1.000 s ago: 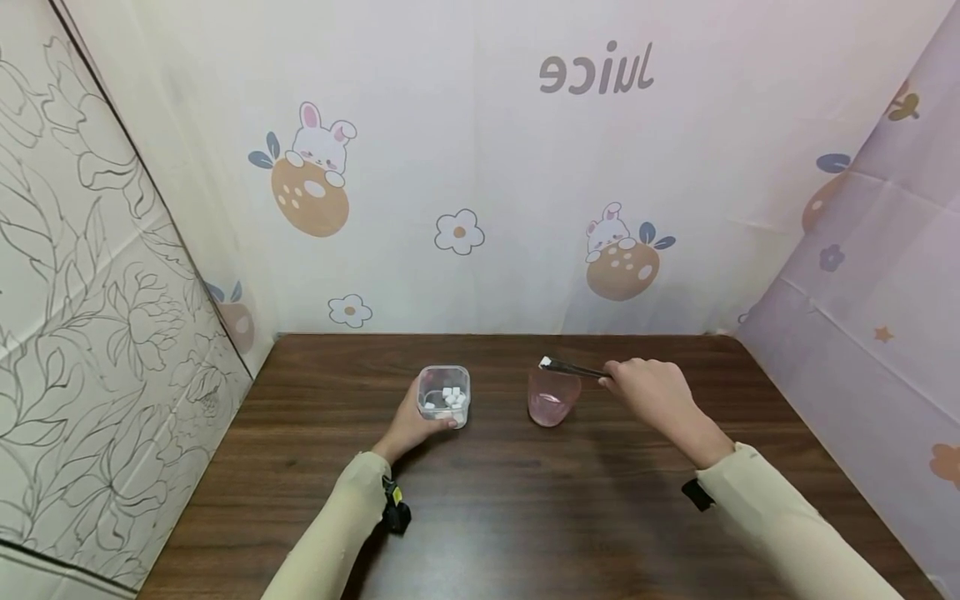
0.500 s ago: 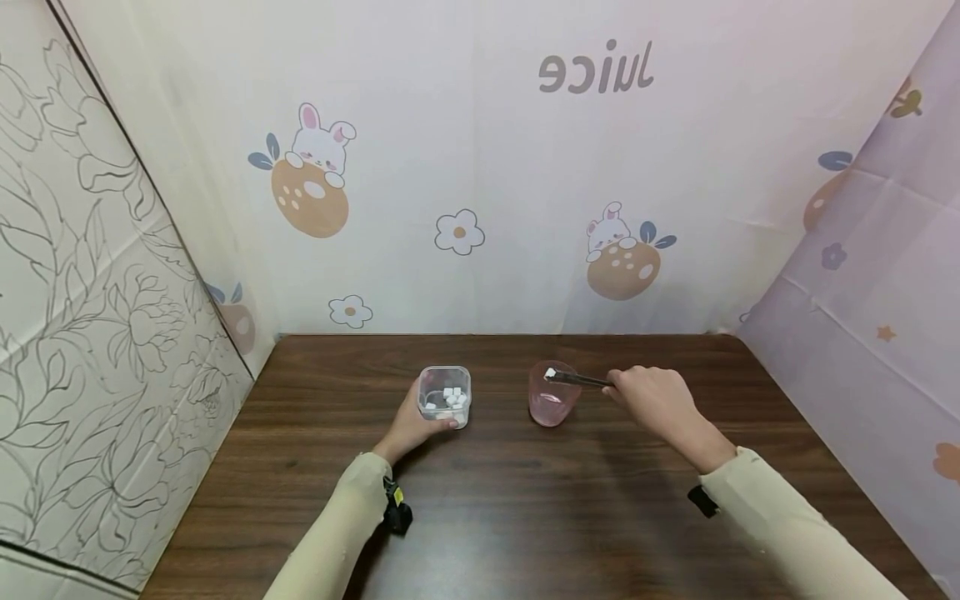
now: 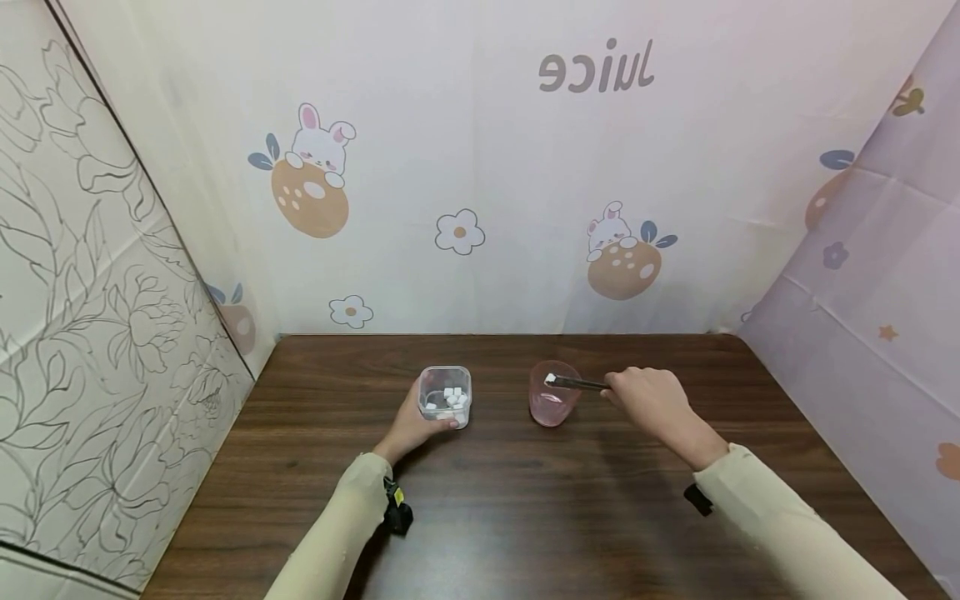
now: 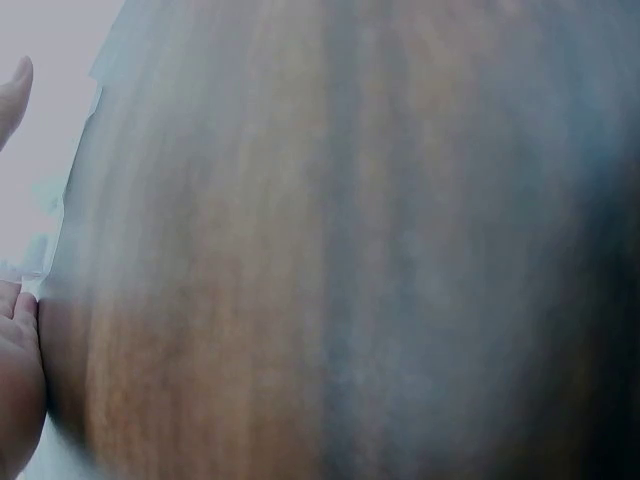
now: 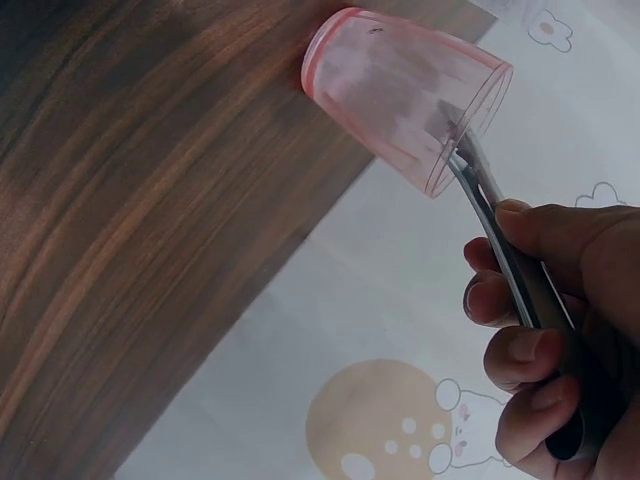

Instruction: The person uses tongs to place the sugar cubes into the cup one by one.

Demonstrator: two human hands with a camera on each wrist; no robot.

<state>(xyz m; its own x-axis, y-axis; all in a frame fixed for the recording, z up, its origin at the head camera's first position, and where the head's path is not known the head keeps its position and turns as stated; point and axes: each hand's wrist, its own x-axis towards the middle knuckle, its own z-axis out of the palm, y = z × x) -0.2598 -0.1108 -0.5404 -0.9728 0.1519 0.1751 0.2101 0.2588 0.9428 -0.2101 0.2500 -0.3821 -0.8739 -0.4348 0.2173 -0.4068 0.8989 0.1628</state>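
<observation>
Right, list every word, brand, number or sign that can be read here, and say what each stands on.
"Juice", mirror-reversed, on the printed backdrop.
Yellow patch on the black wrist device: too small to tell whether it bears text.
Dark mark near the base of the pink cup: too small to make out.
Clear container and tongs: no lettering that I can make out.

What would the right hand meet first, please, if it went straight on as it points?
Most likely the pink cup: the tongs in the right hand point into it, though depth is unclear.
</observation>
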